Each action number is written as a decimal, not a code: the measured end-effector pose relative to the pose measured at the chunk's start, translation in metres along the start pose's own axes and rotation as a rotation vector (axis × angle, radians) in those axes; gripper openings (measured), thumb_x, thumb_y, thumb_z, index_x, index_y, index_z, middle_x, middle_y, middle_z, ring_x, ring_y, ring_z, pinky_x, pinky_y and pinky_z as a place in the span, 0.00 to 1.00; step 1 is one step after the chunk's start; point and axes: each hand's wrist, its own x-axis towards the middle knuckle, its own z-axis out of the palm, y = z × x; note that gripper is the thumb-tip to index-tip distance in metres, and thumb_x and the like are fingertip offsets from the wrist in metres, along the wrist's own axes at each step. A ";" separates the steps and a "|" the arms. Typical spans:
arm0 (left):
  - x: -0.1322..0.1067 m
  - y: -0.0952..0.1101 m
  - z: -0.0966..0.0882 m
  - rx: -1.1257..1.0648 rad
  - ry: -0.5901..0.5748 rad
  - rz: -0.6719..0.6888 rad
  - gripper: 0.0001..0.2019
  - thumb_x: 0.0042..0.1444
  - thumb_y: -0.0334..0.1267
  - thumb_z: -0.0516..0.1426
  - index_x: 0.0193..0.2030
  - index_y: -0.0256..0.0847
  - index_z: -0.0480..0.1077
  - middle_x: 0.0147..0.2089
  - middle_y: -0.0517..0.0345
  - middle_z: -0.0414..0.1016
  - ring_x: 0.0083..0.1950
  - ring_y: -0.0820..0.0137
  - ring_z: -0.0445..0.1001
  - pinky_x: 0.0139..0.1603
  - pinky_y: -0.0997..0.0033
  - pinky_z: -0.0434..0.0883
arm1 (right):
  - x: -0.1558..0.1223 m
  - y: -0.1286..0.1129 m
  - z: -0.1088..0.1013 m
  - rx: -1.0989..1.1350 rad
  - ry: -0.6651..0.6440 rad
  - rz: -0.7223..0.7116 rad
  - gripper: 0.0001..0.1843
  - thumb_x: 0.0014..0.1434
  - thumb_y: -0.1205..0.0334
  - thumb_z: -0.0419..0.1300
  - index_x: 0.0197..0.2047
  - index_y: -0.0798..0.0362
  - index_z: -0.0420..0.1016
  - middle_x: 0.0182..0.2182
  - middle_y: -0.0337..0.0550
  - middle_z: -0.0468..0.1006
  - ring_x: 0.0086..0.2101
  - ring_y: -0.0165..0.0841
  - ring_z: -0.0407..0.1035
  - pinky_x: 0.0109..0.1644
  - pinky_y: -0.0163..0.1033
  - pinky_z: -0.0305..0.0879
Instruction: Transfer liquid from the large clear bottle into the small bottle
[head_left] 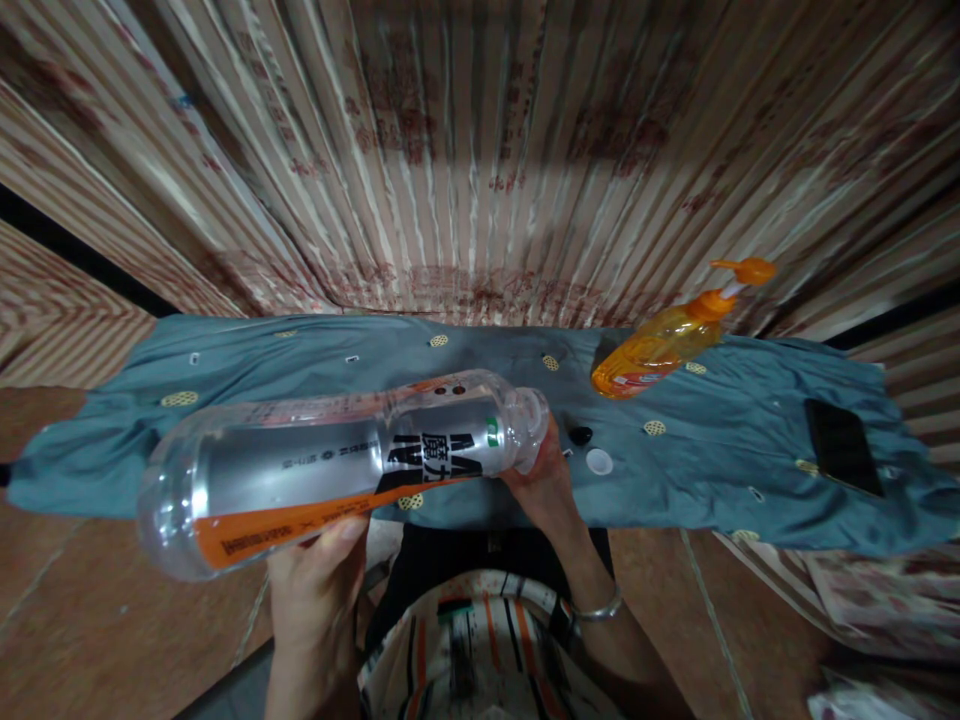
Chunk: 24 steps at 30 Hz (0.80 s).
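Note:
A large clear plastic bottle (300,470) with a silver and orange label lies sideways in the air, its neck toward the right. My left hand (322,560) grips its body from below, the thumb against the orange band. At the neck end, my right hand (544,480) is closed around the mouth, with its fingers partly hidden behind the bottle. Just right of that hand, a small black object (581,436) and a white round cap (599,461) rest on the cloth.
A teal patterned cloth (495,350) covers the narrow table. An orange pump bottle (660,345) stands at the back right. A black phone (844,447) lies at the right end. Behind the table hangs a striped curtain (465,150).

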 end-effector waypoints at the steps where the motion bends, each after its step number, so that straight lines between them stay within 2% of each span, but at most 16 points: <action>1: 0.000 0.000 0.000 -0.004 0.006 -0.002 0.23 0.37 0.40 0.78 0.42 0.46 0.82 0.41 0.56 0.87 0.43 0.58 0.85 0.48 0.62 0.85 | 0.000 0.000 0.000 -0.001 0.001 -0.004 0.41 0.59 0.44 0.71 0.69 0.52 0.65 0.63 0.58 0.80 0.60 0.51 0.78 0.66 0.62 0.76; 4: 0.001 0.000 -0.001 -0.013 0.003 0.003 0.24 0.36 0.39 0.78 0.43 0.46 0.82 0.42 0.57 0.87 0.43 0.58 0.85 0.50 0.61 0.85 | 0.000 0.001 0.000 -0.015 0.011 -0.015 0.42 0.59 0.43 0.71 0.70 0.51 0.64 0.63 0.58 0.80 0.61 0.51 0.78 0.66 0.62 0.76; 9: 0.003 0.000 0.000 -0.014 -0.010 0.010 0.24 0.35 0.38 0.77 0.43 0.45 0.82 0.45 0.54 0.87 0.49 0.55 0.85 0.53 0.59 0.84 | 0.000 -0.002 0.000 0.000 0.001 0.012 0.40 0.58 0.44 0.72 0.68 0.51 0.67 0.63 0.57 0.80 0.61 0.51 0.78 0.66 0.61 0.76; 12: 0.004 0.001 0.001 -0.001 -0.028 0.016 0.21 0.36 0.35 0.74 0.41 0.45 0.81 0.44 0.54 0.87 0.48 0.55 0.85 0.49 0.60 0.85 | 0.000 -0.003 -0.001 0.003 -0.005 0.021 0.42 0.58 0.44 0.72 0.68 0.53 0.66 0.63 0.59 0.79 0.61 0.53 0.77 0.68 0.64 0.74; 15: 0.004 0.000 -0.001 0.012 -0.040 0.022 0.20 0.37 0.34 0.73 0.41 0.45 0.81 0.42 0.56 0.86 0.43 0.58 0.85 0.41 0.63 0.85 | 0.000 -0.002 -0.001 0.004 -0.006 0.016 0.43 0.58 0.44 0.72 0.69 0.53 0.65 0.63 0.60 0.79 0.61 0.54 0.77 0.67 0.65 0.75; 17: 0.005 -0.002 -0.003 0.014 -0.031 0.028 0.21 0.36 0.35 0.74 0.41 0.45 0.81 0.41 0.57 0.86 0.41 0.59 0.84 0.40 0.64 0.84 | 0.000 0.000 0.000 -0.005 0.005 0.009 0.43 0.58 0.43 0.72 0.70 0.52 0.65 0.63 0.59 0.79 0.61 0.54 0.77 0.65 0.64 0.76; 21: 0.005 -0.001 -0.002 0.025 -0.038 0.047 0.20 0.37 0.34 0.73 0.41 0.45 0.81 0.43 0.55 0.86 0.46 0.57 0.85 0.49 0.60 0.85 | -0.002 0.005 0.001 -0.020 0.009 0.007 0.47 0.58 0.41 0.72 0.72 0.53 0.62 0.64 0.59 0.78 0.62 0.53 0.77 0.66 0.61 0.77; 24: 0.002 0.003 0.002 0.031 -0.050 0.033 0.19 0.39 0.34 0.72 0.42 0.46 0.81 0.42 0.55 0.86 0.50 0.54 0.85 0.50 0.58 0.85 | -0.002 0.006 0.002 -0.028 0.012 -0.003 0.46 0.59 0.41 0.71 0.72 0.53 0.62 0.64 0.58 0.78 0.62 0.51 0.77 0.67 0.61 0.75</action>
